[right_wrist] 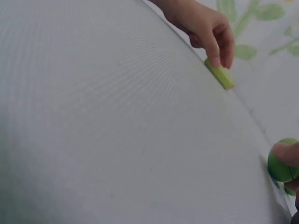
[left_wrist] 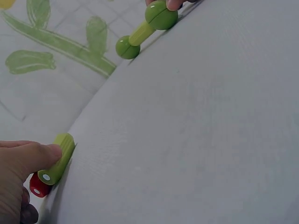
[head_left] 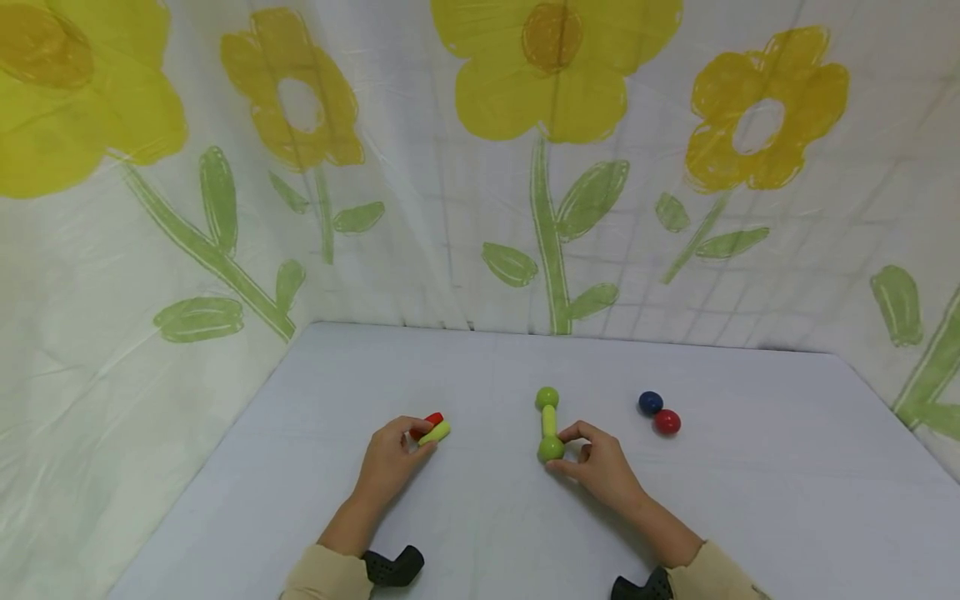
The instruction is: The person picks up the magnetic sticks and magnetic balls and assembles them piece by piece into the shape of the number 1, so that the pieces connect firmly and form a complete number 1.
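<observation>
Green ball-and-rod piece point(head_left: 550, 421) lies on white tabletop point(head_left: 480, 508); right hand point(head_left: 603, 471) pinches its near ball point(head_left: 551, 451). Left hand point(head_left: 386, 460), well apart, pinches yellow-green rod point(head_left: 436, 432) against red rod point(head_left: 431, 419). Risk: sideways tug may part ball from rod; slack fingers may let rods roll. Surface pale, smooth-looking. Behind: whitish sheet point(head_left: 420, 275), yellow flowers.

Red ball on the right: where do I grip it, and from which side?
Probably pinch the red ball across its round middle, bringing a hand in from the near right: the blue ball crowds its far left side, while its near right looks unobstructed.
</observation>
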The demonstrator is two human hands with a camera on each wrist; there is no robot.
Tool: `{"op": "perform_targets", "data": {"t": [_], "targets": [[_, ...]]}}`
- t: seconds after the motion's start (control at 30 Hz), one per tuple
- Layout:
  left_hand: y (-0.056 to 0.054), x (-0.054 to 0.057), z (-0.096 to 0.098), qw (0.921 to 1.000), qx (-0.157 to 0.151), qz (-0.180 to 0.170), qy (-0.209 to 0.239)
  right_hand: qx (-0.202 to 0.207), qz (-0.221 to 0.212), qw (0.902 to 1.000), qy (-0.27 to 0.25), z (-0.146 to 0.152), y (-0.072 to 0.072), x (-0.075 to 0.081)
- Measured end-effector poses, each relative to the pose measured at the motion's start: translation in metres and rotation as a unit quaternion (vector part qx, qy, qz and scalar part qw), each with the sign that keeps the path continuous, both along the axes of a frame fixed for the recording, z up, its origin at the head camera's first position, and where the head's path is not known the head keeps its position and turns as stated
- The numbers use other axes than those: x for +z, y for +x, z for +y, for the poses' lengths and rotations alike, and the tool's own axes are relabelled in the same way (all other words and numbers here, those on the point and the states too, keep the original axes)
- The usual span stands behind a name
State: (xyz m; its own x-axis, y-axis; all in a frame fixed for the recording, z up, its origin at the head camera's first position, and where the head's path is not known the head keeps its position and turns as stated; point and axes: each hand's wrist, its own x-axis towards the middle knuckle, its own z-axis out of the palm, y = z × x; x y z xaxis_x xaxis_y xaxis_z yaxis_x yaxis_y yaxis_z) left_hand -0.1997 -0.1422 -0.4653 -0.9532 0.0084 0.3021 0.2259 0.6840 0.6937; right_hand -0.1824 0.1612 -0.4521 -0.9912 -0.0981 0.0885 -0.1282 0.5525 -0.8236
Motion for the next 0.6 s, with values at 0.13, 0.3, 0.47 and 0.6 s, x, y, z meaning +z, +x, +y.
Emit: {"op": "perform_targets", "data": {"t": [0.13,0.3,0.47,0.6], "targets": [[0.0010,-0.0004,0.0014,0.9995,-0.007,0.014,-0.027,0.002,-0.002,1.0000,-0.003,0.0006,-0.0001,-0.0005],[0.0013,-0.0003,0.0021,0.9986,-0.007,0.024,-0.046,-0.001,-0.006,1.0000,-0.004,0.0010,0.0003,-0.0012],[0.0005,-0.0004,0.0015,0.9962,-0.012,0.045,-0.074,0.000,-0.009,0.9999,-0.005,0.0011,0.0001,-0.0005],[0.0014,0.0012,0.0012,0.9961,-0.017,0.040,-0.077,0.001,-0.012,0.9999,-0.006,0.0011,0.0002,-0.0004]]}}
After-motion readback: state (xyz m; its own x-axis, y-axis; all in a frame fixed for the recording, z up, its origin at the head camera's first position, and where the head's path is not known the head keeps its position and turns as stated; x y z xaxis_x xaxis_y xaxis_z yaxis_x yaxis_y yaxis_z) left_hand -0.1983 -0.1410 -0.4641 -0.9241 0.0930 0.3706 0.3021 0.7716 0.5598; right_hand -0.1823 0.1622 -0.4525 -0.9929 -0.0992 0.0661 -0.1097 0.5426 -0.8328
